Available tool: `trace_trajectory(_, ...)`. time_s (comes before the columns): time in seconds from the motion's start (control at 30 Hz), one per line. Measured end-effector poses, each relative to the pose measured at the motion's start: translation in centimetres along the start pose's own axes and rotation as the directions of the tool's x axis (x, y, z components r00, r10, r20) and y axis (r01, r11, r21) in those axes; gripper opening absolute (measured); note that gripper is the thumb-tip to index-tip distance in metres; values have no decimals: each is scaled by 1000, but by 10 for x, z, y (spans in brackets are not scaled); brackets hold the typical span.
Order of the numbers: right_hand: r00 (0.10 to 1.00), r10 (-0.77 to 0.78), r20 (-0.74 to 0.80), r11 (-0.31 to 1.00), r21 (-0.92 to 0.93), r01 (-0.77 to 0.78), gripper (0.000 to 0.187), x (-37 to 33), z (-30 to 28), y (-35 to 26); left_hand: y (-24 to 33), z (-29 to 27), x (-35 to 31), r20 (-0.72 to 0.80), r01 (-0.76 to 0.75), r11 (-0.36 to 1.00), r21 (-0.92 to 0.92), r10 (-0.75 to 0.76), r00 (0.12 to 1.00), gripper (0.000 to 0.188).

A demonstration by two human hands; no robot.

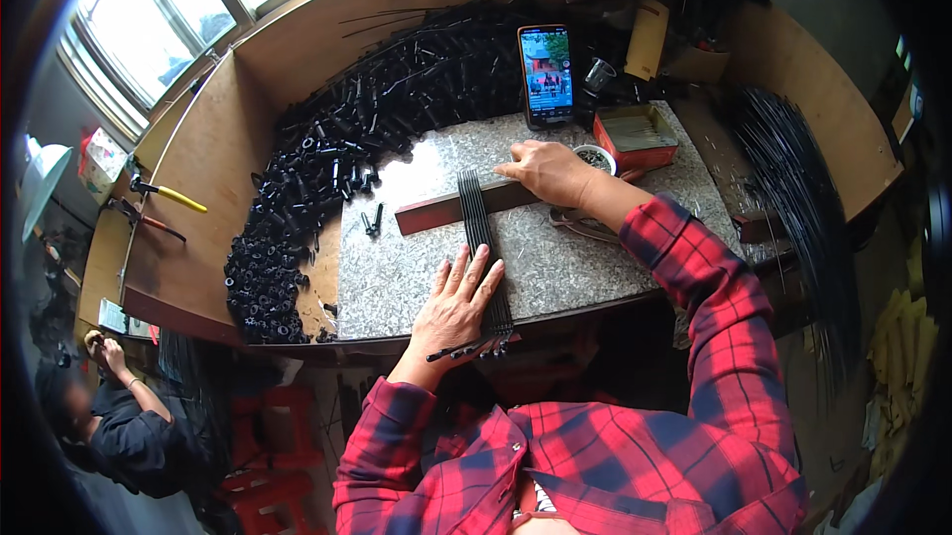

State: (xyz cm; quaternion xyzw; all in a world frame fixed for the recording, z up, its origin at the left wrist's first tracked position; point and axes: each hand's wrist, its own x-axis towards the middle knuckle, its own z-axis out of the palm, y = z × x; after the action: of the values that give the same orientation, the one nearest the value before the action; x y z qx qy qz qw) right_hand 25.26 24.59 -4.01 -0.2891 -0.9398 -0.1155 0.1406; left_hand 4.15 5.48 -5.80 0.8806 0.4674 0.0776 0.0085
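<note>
Several thin black rods (474, 213) lie side by side across a brown bar (428, 217) on a speckled stone slab (397, 282). My left hand (456, 305) lies flat over the near part of the rods, fingers outstretched. Below it, the rods' thicker dark ends (486, 347) stick out past the slab's front edge. My right hand (555, 173) is closed at the right part of the bar, fingers curled down; what its fingertips hold is hidden. Just right of that hand stands a white cup (596, 156) of small parts. Pliers (587, 227) lie under my right wrist.
A heap of black cylindrical fittings (337, 128) covers the bench's left and back. A phone (545, 79) stands behind the slab, near a red box (637, 138) of thin pieces. Long black rods (803, 198) hang over the right side. Another person (129, 416) sits at lower left.
</note>
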Motion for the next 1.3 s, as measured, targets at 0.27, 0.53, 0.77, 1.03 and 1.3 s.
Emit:
trace_trajectory(0.27,1000,2,13,1000,16,-3,31,0,2,0,1,-1,1,9,6,1000,0,-6,1000,100)
trace_trajectory(0.53,999,-38,-5,999,39,38,35,10,7,-3,2,-2,1,18,0,1000,9,-1,1000,100)
trace_trajectory(0.77,998,-43,46,995,96,39,37,14,2,-1,1,-2,1,10,5,1000,-6,-5,1000,100)
trace_trajectory(1.03,996,10,-87,980,199,7,10,13,7,6,0,-5,0,20,-3,1000,7,3,1000,103)
trace_trajectory(1.3,995,-39,-93,969,240,61,9,18,12,4,1,-8,0,19,7,999,-48,-6,1000,106)
